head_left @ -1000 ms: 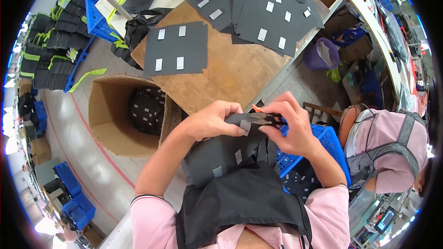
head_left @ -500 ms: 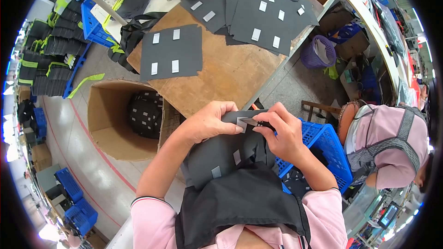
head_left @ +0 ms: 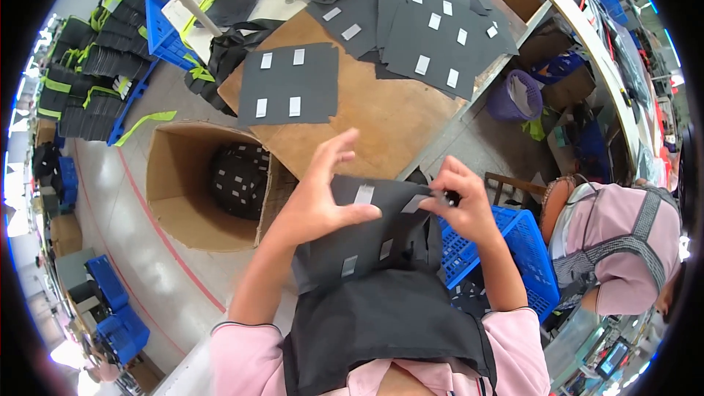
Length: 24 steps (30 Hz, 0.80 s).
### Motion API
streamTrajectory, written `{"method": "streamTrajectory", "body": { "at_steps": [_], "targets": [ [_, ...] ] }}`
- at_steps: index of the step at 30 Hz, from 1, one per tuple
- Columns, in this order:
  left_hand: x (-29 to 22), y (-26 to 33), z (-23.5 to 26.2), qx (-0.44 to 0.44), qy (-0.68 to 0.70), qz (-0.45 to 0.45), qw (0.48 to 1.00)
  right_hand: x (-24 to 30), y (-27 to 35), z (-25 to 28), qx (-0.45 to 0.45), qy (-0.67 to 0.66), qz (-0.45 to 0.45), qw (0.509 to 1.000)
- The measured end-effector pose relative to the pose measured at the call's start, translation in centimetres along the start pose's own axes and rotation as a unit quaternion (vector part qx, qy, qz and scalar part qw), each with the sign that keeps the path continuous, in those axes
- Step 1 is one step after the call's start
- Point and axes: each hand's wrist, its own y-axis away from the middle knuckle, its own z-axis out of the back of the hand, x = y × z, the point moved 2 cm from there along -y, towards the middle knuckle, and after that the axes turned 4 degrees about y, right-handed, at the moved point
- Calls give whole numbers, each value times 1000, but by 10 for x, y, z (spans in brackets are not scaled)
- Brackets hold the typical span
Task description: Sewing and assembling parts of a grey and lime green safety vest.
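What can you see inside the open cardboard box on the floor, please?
Inside the cardboard box lies a heap of dark fabric pieces with small pale patches. The box wall and the heap itself cover whatever sits beneath.

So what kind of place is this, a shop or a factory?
Most likely a garment or sewing workshop: dark fabric panels with grey patches piled on a wooden table, a cardboard box of finished pieces, blue crates.

Both hands (head_left: pixel 323 202) — dark fabric panel (head_left: pixel 367 238)
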Motion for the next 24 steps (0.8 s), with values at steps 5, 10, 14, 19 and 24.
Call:
{"method": "streamTrajectory", "body": {
  "at_steps": [5, 10, 14, 19, 24],
  "targets": [
    [18, 23, -1, -45, 360, 216, 907, -11, -12, -7, -3, 84, 28, 996],
    [28, 23, -7, -149, 263, 155, 941, 6, -4, -30, -170, 126, 53, 976],
    [23, 21, -4, -144, 255, 148, 945, 18, -5, -38, -85, 164, 125, 975],
    [20, 19, -6, -115, 239, 145, 953, 17, -10, -38, -43, 167, 109, 979],
    [15, 18, -2, -90, 258, 166, 948, 16, -15, -35, -17, 116, 106, 987]
  ]
}}
